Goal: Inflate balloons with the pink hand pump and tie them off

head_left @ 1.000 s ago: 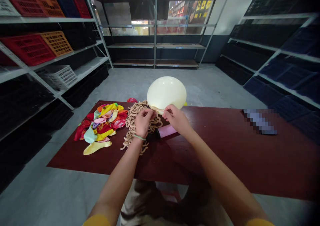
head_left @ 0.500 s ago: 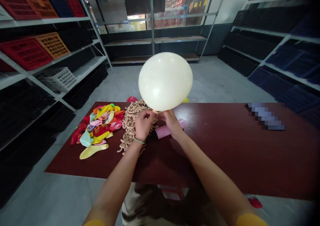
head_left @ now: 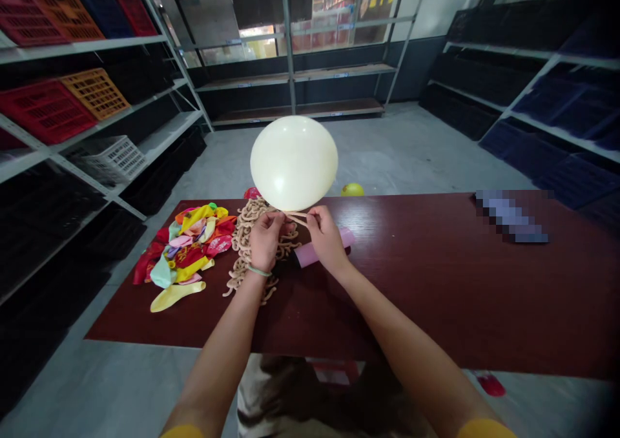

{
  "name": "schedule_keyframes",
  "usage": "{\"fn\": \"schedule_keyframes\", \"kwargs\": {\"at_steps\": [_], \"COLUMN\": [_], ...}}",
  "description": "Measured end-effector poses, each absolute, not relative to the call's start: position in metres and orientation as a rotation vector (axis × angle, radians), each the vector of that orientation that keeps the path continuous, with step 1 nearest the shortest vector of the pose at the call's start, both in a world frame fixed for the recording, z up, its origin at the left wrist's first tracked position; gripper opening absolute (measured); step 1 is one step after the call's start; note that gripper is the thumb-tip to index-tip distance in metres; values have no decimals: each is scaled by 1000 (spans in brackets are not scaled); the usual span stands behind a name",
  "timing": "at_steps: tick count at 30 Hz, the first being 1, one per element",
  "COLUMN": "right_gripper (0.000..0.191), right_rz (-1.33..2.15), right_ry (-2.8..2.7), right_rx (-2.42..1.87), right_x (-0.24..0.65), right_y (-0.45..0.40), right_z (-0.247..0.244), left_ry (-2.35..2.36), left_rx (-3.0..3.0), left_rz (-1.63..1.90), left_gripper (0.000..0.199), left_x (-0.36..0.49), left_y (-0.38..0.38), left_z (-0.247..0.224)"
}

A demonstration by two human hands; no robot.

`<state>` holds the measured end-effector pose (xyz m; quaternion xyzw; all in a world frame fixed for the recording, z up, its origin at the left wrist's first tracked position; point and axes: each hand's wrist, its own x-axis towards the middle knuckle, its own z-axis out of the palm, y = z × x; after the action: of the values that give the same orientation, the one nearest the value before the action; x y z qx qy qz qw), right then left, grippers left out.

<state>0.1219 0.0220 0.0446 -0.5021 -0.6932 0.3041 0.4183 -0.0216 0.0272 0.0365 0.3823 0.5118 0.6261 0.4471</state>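
An inflated cream balloon (head_left: pixel 294 162) stands above the table's far edge, its neck end down between my hands. My left hand (head_left: pixel 266 241) is closed at the neck, over a pile of beige stretchy cords (head_left: pixel 239 267). A beige cord (head_left: pixel 297 216) runs taut from there to my right hand (head_left: pixel 325 238), whose fingers are pinched on it. Just below my right hand lies a pink cylinder (head_left: pixel 310 254) with a dark end. Uninflated coloured balloons (head_left: pixel 194 238) are heaped left of the cords, with a pale yellow balloon (head_left: pixel 177 296) in front.
The dark red table (head_left: pixel 436 283) carries a blurred bluish object (head_left: pixel 513 217) at the far right. Beyond the table, a yellow balloon (head_left: pixel 352 190) and a red one (head_left: pixel 252 193) show. Shelves with crates (head_left: pixel 43 112) stand left, more shelves at the back and right.
My right hand has moved away from my left, and a cord now shows stretched between them. The balloon sits further left and looks smaller. The view has shifted slightly.
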Motion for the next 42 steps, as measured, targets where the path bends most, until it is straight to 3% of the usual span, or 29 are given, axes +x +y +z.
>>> {"fn": "schedule_keyframes", "kwargs": {"at_steps": [4,11,14,19,26,33,42], "right_gripper": [24,36,38,36,36,30,22], "right_rz": [513,36,-45,-38,-81,-280,200], "right_ry": [-1788,-2024,-1995,-2071,-2368,-2631,-2736], "right_rx": [-1338,-1356,-1335,-1311,-1247,-1273,-1204], "right_x": [122,132,141,152,166,172,176], "right_y": [11,9,14,25,39,41,20], "right_z": [46,52,58,80,110,131,162], "left_ry": [1286,1680,1558,1275,961,864,1091], "left_rx": [887,1588,1735,1656,1296,1280,1585], "left_rz": [1530,1607,1538,1360,1115,988,1102], "left_gripper": [26,11,18,28,20,41,37], "left_x": [-25,-26,-25,-22,-24,-26,-17], "left_y": [31,16,12,14,16,18,16], "left_z": [35,44,45,38,49,47,42]}}
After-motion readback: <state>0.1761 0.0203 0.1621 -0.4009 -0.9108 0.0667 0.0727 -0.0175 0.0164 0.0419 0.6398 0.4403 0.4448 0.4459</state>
